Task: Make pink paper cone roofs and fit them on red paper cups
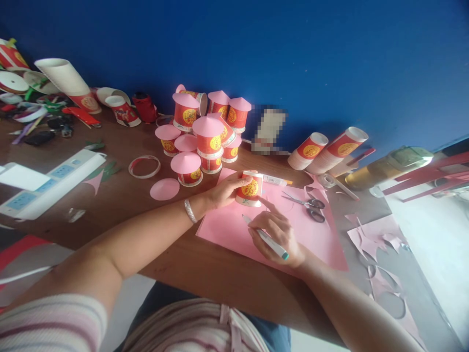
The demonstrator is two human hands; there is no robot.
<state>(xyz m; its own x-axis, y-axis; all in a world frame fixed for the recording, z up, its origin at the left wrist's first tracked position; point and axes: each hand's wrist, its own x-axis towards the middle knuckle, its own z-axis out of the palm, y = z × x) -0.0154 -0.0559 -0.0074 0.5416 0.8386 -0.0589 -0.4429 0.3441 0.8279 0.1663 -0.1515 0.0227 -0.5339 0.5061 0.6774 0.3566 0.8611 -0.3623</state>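
My left hand (pixel 226 190) is closed round a red paper cup (pixel 249 189) with a yellow emblem, held over a pink paper sheet (pixel 311 239). In my right hand (pixel 276 233) is a white marker (pixel 271 244) with a teal end, its tip pointing up and left. A finger of that hand stretches toward the cup's right edge; whether it touches I cannot tell. Black-handled scissors (pixel 311 206) lie with blades apart on the pink sheet, to the right of the cup. Behind the sheet rests a white pen-like tool (pixel 274 180).
Several red cups with pink cone tops (pixel 207 128) stand behind my left hand, beside a pink paper disc (pixel 164 189). Stacked cups (pixel 339 149) and a bottle (pixel 384 168) are at the right, paper scraps (pixel 368 244) nearer. A power strip (pixel 54 183) lies left.
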